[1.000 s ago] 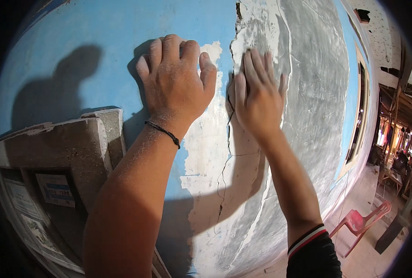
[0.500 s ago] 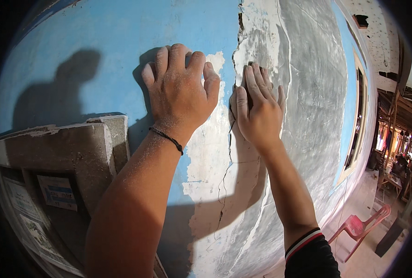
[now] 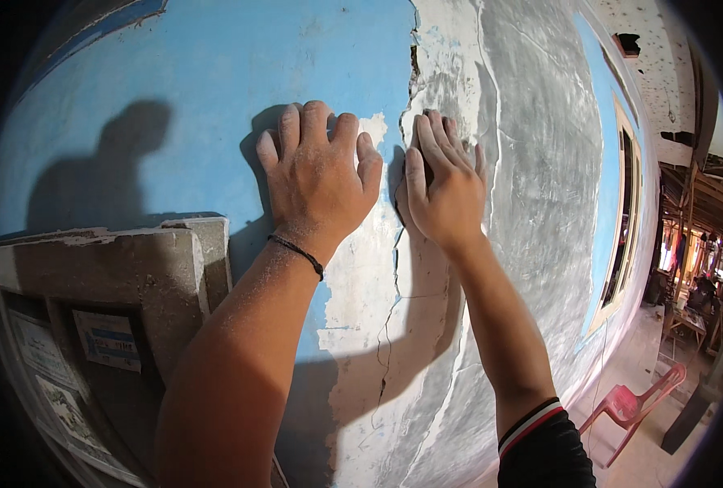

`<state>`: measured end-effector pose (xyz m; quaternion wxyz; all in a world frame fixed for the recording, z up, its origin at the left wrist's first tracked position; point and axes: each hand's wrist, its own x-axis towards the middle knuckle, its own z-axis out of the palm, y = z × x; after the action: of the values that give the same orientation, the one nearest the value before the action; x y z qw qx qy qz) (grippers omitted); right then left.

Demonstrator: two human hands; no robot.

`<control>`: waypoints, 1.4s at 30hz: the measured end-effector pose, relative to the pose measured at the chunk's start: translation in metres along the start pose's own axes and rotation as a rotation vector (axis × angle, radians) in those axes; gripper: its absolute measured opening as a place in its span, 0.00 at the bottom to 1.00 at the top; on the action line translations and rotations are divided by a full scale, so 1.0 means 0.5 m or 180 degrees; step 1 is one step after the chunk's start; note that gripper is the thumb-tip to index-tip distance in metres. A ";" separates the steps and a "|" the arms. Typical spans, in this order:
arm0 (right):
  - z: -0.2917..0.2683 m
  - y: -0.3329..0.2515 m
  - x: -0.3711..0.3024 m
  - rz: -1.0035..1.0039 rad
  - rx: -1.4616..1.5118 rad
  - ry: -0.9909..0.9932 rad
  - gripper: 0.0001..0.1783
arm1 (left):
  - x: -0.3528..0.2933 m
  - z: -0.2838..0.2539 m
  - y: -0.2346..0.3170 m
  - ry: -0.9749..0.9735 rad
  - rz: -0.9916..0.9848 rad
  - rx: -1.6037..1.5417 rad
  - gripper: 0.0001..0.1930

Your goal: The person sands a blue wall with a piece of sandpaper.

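My left hand [image 3: 317,175] presses flat on a blue painted wall [image 3: 174,98], fingers close together, a thin black band at its wrist. My right hand [image 3: 443,187] lies flat beside it, fingers up, on bare grey plaster [image 3: 532,187] where the paint has peeled. Both hands are dusty. A long crack [image 3: 394,276] runs down the wall between and below the hands. A loose edge of paint and plaster [image 3: 414,57] stands out just above my right fingertips. Neither hand holds anything.
A grey concrete frame [image 3: 134,268] with papers behind glass [image 3: 105,342] juts out at the lower left. A window frame [image 3: 622,211] sits further along the wall on the right. A red plastic chair [image 3: 634,403] stands on the floor at lower right.
Both hands have slid slightly down and to the left in the picture while staying flat on the wall. My right hand's fingers have drawn closer together.
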<state>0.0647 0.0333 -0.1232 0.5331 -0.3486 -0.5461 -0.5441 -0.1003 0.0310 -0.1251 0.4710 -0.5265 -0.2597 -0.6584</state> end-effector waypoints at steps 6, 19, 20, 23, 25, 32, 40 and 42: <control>-0.008 0.017 0.104 0.0213 -0.0063 -0.0009 0.24 | 0.008 -0.004 0.013 0.0012 0.0017 -0.0091 0.07; -0.014 -0.012 0.084 0.0061 -0.0163 0.0109 0.25 | 0.006 -0.002 0.008 0.0036 -0.0012 -0.0081 0.06; -0.011 -0.019 0.078 0.0108 -0.0179 0.0116 0.24 | 0.003 -0.002 0.006 0.0036 -0.0020 -0.0084 0.06; -0.004 -0.037 0.023 0.0113 0.0113 0.0192 0.24 | -0.004 -0.003 0.000 0.0037 -0.0017 -0.0116 0.06; -0.007 -0.045 0.001 0.0121 0.0290 0.0231 0.23 | -0.006 -0.003 -0.006 0.0077 -0.0003 -0.0118 0.06; -0.011 -0.015 0.085 0.0362 0.0211 0.0036 0.23 | 0.000 -0.001 0.007 0.0039 -0.0048 -0.0085 0.07; -0.021 -0.035 -0.032 0.0165 0.0204 -0.0181 0.25 | -0.004 0.005 -0.010 0.0238 0.0081 -0.0070 0.07; -0.017 -0.020 0.022 0.0171 0.0238 -0.0094 0.24 | 0.003 0.004 0.004 0.0246 0.0082 -0.0039 0.07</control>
<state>0.0549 0.0213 -0.1159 0.5521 -0.3509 -0.5643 -0.5037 -0.0977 0.0311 -0.1234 0.4859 -0.5068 -0.2305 -0.6737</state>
